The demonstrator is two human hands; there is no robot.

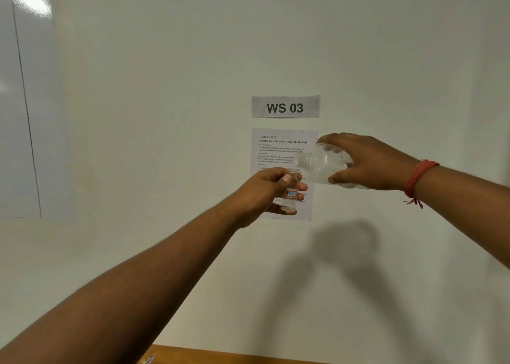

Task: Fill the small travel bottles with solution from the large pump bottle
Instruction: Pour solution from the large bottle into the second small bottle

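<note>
Both arms are reaching out in front of a pale wall, well above the desk (234, 355), of which only a thin wooden strip is showing at the bottom edge of the view.

The left hand (269, 191) is holding the small travel bottle (290, 191) upright, its grip closed around the clear body with the thumb lying across the front and the fingertips wrapping round from behind. The bottle's mouth is pointing up and is uncapped, and a little clear liquid seems to be sitting in its base, though the blur is making that hard to judge. A small label with red and blue print is showing on its side.

The right hand (364, 160) is gripping the large bottle (324, 166) from above, fingers over the top and thumb underneath, so that grip is closed on it too. The large bottle is lying tipped nearly on its side, its open threaded neck pointing left toward the small bottle and sitting just above and to the right of that bottle's mouth. The two bottles are close together; I cannot tell whether they are touching. A red thread bracelet (418, 180) is circling the right wrist.

Behind the hands, a paper sign reading "WS 03" (285, 107) is stuck to the wall, and a printed instruction sheet (276, 145) is hanging just below it, partly covered by the hands. Shadows of the arms are falling on the wall beneath.
</note>
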